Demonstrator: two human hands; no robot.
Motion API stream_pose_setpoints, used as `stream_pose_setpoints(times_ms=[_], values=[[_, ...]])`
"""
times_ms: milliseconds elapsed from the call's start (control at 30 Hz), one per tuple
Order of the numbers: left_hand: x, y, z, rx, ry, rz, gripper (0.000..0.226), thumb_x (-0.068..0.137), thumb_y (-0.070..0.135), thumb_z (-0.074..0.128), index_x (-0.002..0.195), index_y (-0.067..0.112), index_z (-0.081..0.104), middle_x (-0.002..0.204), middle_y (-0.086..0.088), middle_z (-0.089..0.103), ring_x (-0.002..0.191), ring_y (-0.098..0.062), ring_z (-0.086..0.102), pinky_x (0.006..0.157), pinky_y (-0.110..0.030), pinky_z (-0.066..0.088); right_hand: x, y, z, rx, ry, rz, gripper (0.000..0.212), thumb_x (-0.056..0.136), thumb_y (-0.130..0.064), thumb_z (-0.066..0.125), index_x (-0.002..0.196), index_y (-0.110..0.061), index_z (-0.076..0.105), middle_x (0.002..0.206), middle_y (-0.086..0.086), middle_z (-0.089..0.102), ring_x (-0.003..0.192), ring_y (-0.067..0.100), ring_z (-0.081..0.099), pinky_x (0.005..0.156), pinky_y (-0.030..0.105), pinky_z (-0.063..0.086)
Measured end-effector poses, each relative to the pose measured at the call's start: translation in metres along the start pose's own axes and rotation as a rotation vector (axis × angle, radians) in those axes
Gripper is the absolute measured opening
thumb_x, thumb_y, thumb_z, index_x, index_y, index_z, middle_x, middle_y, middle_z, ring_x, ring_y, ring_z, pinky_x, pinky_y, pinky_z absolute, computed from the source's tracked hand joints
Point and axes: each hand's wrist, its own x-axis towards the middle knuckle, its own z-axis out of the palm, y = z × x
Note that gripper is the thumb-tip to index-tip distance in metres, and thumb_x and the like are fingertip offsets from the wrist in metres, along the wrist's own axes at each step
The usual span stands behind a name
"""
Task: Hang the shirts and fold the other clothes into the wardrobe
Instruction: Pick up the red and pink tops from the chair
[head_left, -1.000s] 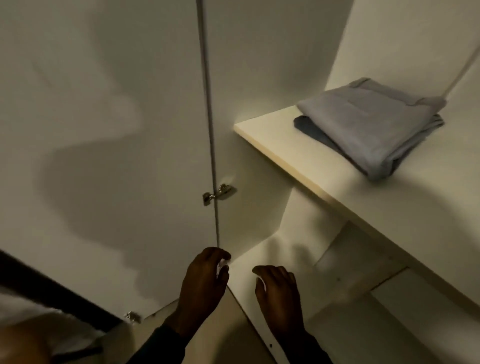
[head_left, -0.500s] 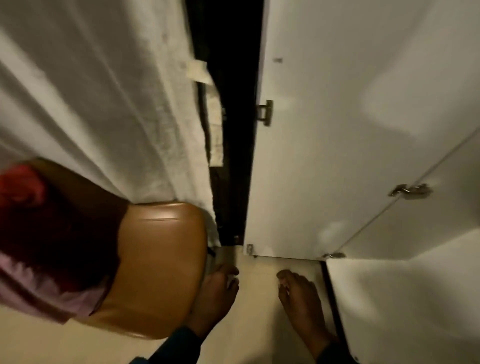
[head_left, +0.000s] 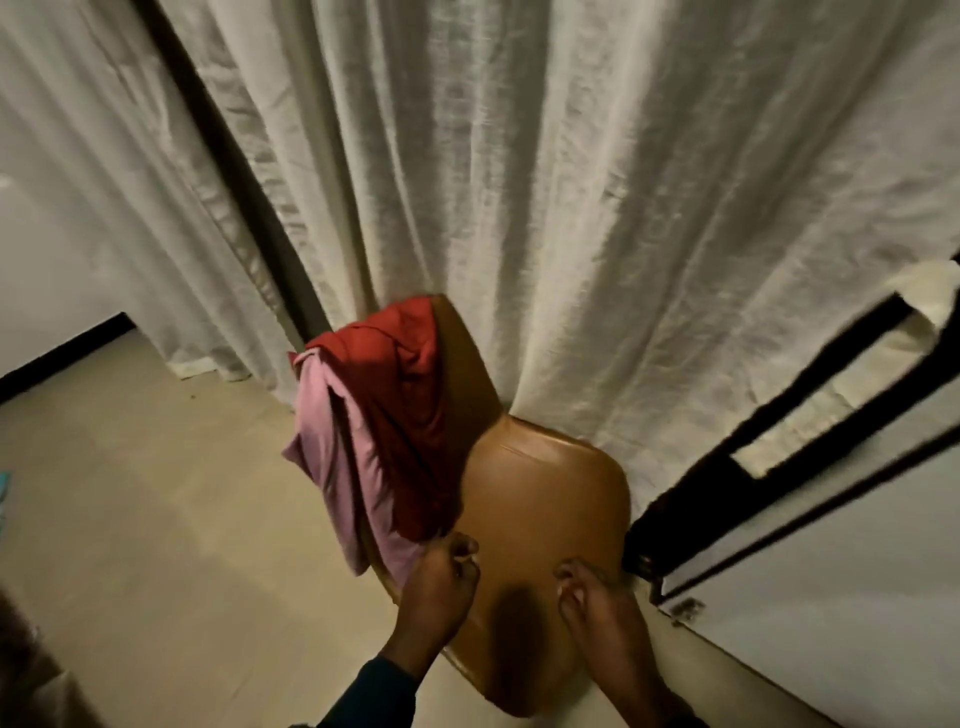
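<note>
A red garment (head_left: 410, 405) and a pink garment (head_left: 337, 457) hang draped over the backrest of a brown leather chair (head_left: 545, 499). My left hand (head_left: 439, 587) hovers over the seat's left edge, just below the hanging clothes, with its fingers loosely curled and holding nothing. My right hand (head_left: 597, 603) is above the seat's right side, fingers also loosely bent and empty. The wardrobe's white door (head_left: 831, 597) shows at the lower right.
A pale curtain (head_left: 571, 182) hangs behind the chair across most of the view. Beige tiled floor (head_left: 156, 519) spreads to the left. A dark gap (head_left: 691, 499) runs between the curtain and the wardrobe door.
The view has swung left from the wardrobe shelf with the folded grey clothes to the chair. Both hands now hang over the chair seat, near the draped garments.
</note>
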Motion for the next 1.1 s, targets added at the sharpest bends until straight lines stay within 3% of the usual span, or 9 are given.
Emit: stream_pose_setpoints(times_ms=[133,267,367,500,667,767,933,1100], values=[[0.004,-0.005,-0.034,-0.119,0.13,-0.056,0.023,0.096,0.005,0.053,0.111,0.017,0.067,0.109,0.005,0.067,0.094,-0.006,0.061,0.075,-0.01,0.045,0.034,-0.042,-0.003,0.015,-0.044,-0.098,0.023,0.097,-0.029,0.055,0.115,-0.044,0.058,0.106,-0.021,0.063,0.101,0.004,0.059,0.09,0.029,0.051],[0.006,-0.002,-0.071,-0.211,0.29,-0.084,0.019,0.097,0.006,0.056,0.107,0.018,0.067,0.1,0.01,0.067,0.085,0.004,0.059,0.069,-0.002,0.041,0.062,-0.086,-0.006,0.084,-0.071,-0.223,0.022,0.097,-0.021,0.057,0.114,-0.032,0.065,0.106,-0.013,0.068,0.1,0.006,0.062,0.09,0.029,0.052],[0.016,-0.004,-0.094,-0.298,0.379,-0.107,0.017,0.098,0.011,0.057,0.101,0.025,0.065,0.092,0.014,0.068,0.073,-0.004,0.061,0.063,-0.008,0.043,0.079,-0.113,-0.001,0.147,-0.049,-0.298,0.02,0.097,-0.018,0.058,0.109,-0.031,0.067,0.099,-0.014,0.069,0.094,0.004,0.064,0.082,0.023,0.052],[0.044,-0.005,-0.13,-0.319,0.469,-0.107,0.016,0.098,0.012,0.058,0.101,0.025,0.068,0.097,0.019,0.067,0.087,0.008,0.059,0.067,-0.003,0.042,0.097,-0.154,0.0,0.234,-0.046,-0.346,0.016,0.097,-0.021,0.059,0.105,-0.03,0.069,0.096,-0.013,0.071,0.088,0.002,0.064,0.077,0.017,0.052],[0.109,-0.016,-0.182,-0.385,0.603,-0.12,0.011,0.095,0.009,0.06,0.097,0.019,0.066,0.096,0.009,0.068,0.089,-0.011,0.064,0.071,-0.02,0.044,0.143,-0.203,0.011,0.271,0.014,-0.407,0.015,0.094,-0.021,0.062,0.102,-0.032,0.07,0.092,-0.013,0.072,0.087,0.001,0.066,0.077,0.025,0.055],[0.151,-0.026,-0.213,-0.368,0.557,-0.13,0.009,0.095,0.011,0.062,0.1,0.018,0.063,0.098,0.006,0.066,0.094,-0.017,0.063,0.07,-0.018,0.041,0.173,-0.239,0.019,0.326,0.069,-0.378,0.014,0.094,-0.019,0.063,0.101,-0.029,0.07,0.093,-0.012,0.072,0.086,0.001,0.066,0.079,0.025,0.055],[0.2,-0.051,-0.244,-0.376,0.373,-0.165,0.002,0.093,0.015,0.063,0.095,0.013,0.062,0.094,0.0,0.068,0.093,-0.023,0.065,0.081,-0.036,0.051,0.217,-0.296,0.046,0.318,0.153,-0.322,0.012,0.094,-0.021,0.062,0.103,-0.023,0.07,0.095,-0.006,0.073,0.086,0.007,0.066,0.082,0.031,0.054],[0.236,-0.063,-0.259,-0.348,0.16,-0.117,0.01,0.097,0.026,0.061,0.1,0.017,0.061,0.098,0.001,0.067,0.093,-0.017,0.063,0.083,-0.035,0.051,0.254,-0.341,0.068,0.108,0.227,-0.207,0.04,0.096,-0.041,0.057,0.131,-0.023,0.061,0.129,0.0,0.062,0.119,0.018,0.056,0.106,0.035,0.042]])
